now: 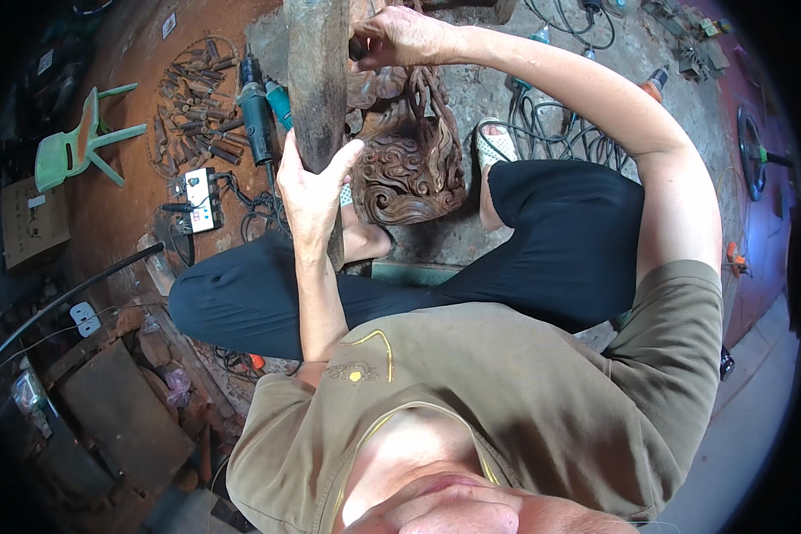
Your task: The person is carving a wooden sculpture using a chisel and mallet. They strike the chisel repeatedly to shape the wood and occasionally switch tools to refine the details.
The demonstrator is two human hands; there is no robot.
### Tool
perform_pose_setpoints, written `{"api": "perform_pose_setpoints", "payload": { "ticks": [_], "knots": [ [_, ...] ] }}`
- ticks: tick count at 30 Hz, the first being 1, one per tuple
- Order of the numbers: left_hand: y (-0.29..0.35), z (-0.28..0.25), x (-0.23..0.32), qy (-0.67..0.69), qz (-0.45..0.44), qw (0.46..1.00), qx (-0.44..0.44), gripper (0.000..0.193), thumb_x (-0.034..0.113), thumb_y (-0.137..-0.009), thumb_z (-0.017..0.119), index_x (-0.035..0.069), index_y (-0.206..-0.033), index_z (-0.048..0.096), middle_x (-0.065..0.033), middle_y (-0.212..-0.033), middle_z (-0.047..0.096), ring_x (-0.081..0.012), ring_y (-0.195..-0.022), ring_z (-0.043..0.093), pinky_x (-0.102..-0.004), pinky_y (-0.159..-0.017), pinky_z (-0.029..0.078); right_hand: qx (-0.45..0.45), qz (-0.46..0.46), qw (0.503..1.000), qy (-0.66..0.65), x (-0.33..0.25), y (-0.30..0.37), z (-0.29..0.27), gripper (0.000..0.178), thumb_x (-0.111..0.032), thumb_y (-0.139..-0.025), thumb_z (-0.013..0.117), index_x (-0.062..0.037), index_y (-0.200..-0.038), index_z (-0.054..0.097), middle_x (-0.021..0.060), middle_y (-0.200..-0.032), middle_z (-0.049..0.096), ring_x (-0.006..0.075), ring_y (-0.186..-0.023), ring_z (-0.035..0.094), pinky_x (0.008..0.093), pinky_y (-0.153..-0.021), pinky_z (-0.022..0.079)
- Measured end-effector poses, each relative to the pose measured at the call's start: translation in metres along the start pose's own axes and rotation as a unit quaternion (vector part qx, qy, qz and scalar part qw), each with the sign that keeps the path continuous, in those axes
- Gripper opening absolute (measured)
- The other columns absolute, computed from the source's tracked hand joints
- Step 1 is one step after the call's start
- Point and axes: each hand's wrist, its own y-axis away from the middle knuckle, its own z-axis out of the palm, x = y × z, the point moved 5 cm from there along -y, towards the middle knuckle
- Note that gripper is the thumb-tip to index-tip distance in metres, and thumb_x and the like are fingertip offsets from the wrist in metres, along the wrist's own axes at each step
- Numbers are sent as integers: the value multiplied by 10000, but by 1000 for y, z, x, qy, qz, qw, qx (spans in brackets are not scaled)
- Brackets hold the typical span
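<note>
A long, smooth, grey-brown wooden piece [318,80] stretches from the top edge toward my lap. My left hand [316,191] wraps round its lower part, with the thumb on the right side and the fingers on the left. On the far right side of that piece, my right hand [405,37] is closed with bent fingers. Something dark shows at its fingertips, too small and hidden to name. Beneath and between my feet stands a dark brown wood carving [409,173] with deep swirls and twisted strands; its far part is partly covered by my right hand and forearm.
Left of the wooden piece lie a teal power tool [256,125], a pile of carving bits or chisels [200,111] and a white control box [202,200]. Farther left is a green plastic chair [76,147]. Tangled black cables [543,125] lie right, beside my sandal [497,145].
</note>
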Motion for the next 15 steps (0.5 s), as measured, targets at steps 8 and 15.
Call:
{"api": "perform_pose_setpoints", "payload": {
  "ticks": [8, 15],
  "knots": [
    [0, 2, 1, 8, 0, 1000, 8, 515, 125, -826, 867, -8, -1259, 622, -52, -983, 719, -92, -741, 648, -224, -623, 537, 27, -15, 999, 9, 2, -2, 3, 317, -263, -860, 784, -43, -1043, 649, 184, -854, 698, 380, -806, 705, 464, -704, 565],
    [4, -8, -2, -19, -2, 1000, 1, 522, 120, -823, 870, -11, -1264, 623, -53, -990, 724, -84, -752, 649, -221, -626, 531, 75, 62, 995, -1, 9, -2, -26, 316, -279, -820, 797, -40, -966, 651, 222, -780, 678, 388, -752, 705, 468, -680, 553]
  ]
}}
